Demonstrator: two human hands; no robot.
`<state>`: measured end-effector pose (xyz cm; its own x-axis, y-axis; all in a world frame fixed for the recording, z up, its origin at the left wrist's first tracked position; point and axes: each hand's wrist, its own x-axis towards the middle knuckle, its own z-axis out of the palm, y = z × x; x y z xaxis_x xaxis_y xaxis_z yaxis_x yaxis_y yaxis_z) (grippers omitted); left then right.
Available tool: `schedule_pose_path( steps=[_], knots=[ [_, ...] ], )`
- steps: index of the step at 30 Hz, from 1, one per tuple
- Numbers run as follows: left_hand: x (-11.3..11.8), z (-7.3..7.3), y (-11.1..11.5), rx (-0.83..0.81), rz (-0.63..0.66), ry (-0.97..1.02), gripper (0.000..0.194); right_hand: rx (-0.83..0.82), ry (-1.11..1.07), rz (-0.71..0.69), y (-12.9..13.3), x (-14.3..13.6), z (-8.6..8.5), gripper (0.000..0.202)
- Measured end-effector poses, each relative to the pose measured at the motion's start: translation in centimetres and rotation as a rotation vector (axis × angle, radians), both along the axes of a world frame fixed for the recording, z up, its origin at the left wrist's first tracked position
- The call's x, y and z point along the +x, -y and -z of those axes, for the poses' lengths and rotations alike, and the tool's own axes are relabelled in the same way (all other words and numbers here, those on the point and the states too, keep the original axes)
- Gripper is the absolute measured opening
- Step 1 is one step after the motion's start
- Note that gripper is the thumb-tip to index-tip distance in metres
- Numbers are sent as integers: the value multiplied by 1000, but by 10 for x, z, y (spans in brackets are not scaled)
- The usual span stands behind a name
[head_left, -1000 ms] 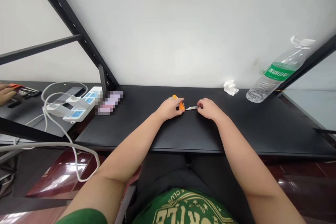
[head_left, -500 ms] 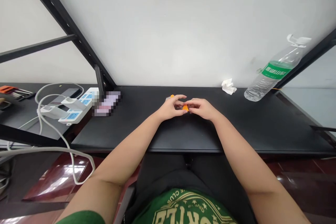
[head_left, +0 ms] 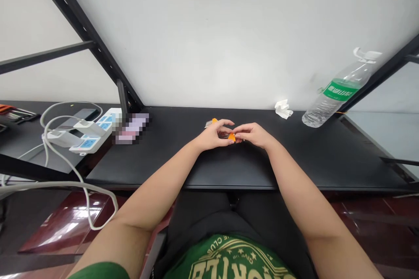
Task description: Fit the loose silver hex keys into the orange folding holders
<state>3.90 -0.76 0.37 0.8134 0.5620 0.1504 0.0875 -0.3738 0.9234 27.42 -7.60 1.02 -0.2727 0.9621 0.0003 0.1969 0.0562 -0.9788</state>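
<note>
Over the black tabletop, my left hand and my right hand meet, both with fingers curled. A small orange piece is pinched between the left thumb and fingers, and the right fingertips grip its right side. Its exact kind is too small to make out. Just behind the left hand lies a second orange object with a row of thin metal rods, partly hidden by that hand.
A white power strip with plugged-in chargers and loose white cables sits at left, near a blurred-out item. On the right stand a clear bottle and a crumpled tissue. A black frame bar rises at left.
The right fingers have shifted slightly about the orange piece, and more of it shows. The whole view has tilted a little; the left hand stays nearly in place.
</note>
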Motion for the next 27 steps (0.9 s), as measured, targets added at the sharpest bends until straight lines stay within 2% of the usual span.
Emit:
schedule_pose_path(
  steps=[3, 8, 12, 19, 23, 27],
  knots=[
    [2, 0, 2, 103, -53, -15, 62, 71, 75, 61, 1, -7, 3, 25],
    [8, -4, 7, 441, -153, -97, 51, 314, 356, 230, -6, -25, 13, 12],
    [14, -2, 10, 628, -227, -196, 60, 344, 529, 359, -13, -31, 18, 11],
    [17, 3, 8, 792, -289, -398, 64, 348, 743, 328, -13, -27, 17, 25],
    [13, 3, 3, 845, -303, -457, 63, 392, 885, 306, -14, -19, 14, 25],
    [9, 4, -3, 867, -307, -493, 57, 357, 963, 311, -17, -10, 16, 24]
  ],
)
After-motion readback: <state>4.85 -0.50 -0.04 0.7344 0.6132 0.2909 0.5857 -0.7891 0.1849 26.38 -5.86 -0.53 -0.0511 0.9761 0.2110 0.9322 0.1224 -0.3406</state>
